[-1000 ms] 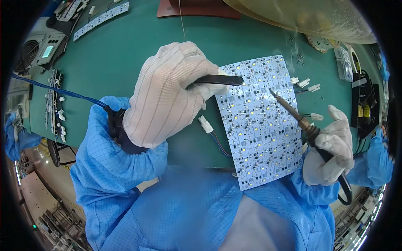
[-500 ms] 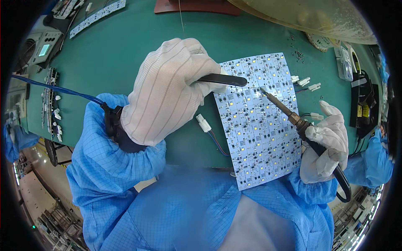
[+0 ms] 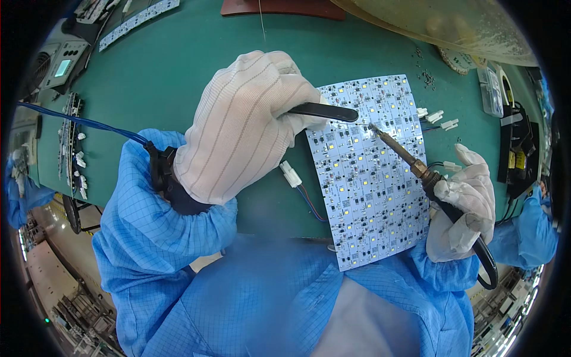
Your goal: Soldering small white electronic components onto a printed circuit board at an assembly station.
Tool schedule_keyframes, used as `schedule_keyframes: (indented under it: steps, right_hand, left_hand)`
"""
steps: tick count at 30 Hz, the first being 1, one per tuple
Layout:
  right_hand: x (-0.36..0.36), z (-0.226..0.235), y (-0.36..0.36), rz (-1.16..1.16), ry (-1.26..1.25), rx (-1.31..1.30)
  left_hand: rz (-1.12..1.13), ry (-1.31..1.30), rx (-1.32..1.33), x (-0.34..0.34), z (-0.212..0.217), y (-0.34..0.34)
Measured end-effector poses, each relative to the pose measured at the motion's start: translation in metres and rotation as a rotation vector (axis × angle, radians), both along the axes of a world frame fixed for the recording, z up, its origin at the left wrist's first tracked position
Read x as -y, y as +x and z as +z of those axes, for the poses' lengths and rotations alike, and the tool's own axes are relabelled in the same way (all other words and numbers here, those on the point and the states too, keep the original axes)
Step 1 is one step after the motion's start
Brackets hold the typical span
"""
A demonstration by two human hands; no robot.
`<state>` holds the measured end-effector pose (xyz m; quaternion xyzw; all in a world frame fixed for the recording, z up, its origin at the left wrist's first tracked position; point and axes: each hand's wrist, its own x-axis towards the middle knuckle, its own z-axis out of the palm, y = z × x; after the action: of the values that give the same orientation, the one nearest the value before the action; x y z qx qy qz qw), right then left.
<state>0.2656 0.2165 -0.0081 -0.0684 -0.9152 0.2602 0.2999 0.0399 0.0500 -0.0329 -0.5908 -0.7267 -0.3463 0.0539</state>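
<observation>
My gloved left hand point(image 3: 244, 128) is closed around black tweezers point(image 3: 326, 111); their rounded end sticks out to the right over the board, and the rest is hidden in the fingers. Under it lies a white circuit board point(image 3: 370, 196) with rows of small yellow LEDs and black parts, tilted slightly. My gloved right hand point(image 3: 467, 208) grips a soldering iron point(image 3: 410, 159) by its black handle at the board's right edge. The iron's tip is at the board's upper middle, just below the tweezers' end; whether it touches the surface I cannot tell.
White connectors on wires point(image 3: 290, 174) lie left of the board, with more connectors point(image 3: 435, 116) on its right. Tiny loose parts point(image 3: 426, 77) are scattered on the green mat point(image 3: 160, 77). A clear plastic box point(image 3: 491, 89) stands right; blue cords point(image 3: 77, 124) run to my left wrist.
My left hand and the tweezers have shifted slightly to the right. The board has moved a little rightward at its top, while the soldering iron stays nearly still.
</observation>
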Motion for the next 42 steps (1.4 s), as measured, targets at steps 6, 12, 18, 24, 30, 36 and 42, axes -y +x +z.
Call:
schedule_keyframes:
  steps: [6, 12, 18, 24, 30, 36, 42]
  right_hand:
    - [-0.008, -0.004, -0.001, 0.073, 0.06, -0.009]
    - [-0.001, -0.004, -0.005, 0.107, 0.107, -0.095]
    - [0.0, -0.005, -0.003, 0.054, 0.143, -0.108]
    - [0.001, -0.009, -0.006, 0.05, 0.17, -0.185]
    - [0.0, -0.006, -0.004, 0.058, 0.116, -0.131]
    - [-0.001, -0.007, -0.003, 0.057, 0.117, -0.137]
    - [-0.002, -0.01, -0.001, 0.062, 0.095, -0.148]
  left_hand:
    - [-0.012, -0.009, -0.011, -0.004, -0.005, -0.001]
    - [0.003, 0.002, -0.021, -0.001, -0.001, -0.001]
    - [-0.008, 0.012, -0.002, -0.003, -0.003, 0.0]
    - [-0.006, 0.019, -0.022, -0.003, -0.003, -0.003]
    - [-0.002, -0.006, -0.013, -0.001, 0.003, 0.001]
    - [-0.004, 0.012, 0.014, -0.002, 0.001, 0.002]
    - [-0.005, 0.007, 0.015, -0.002, 0.0, 0.003]
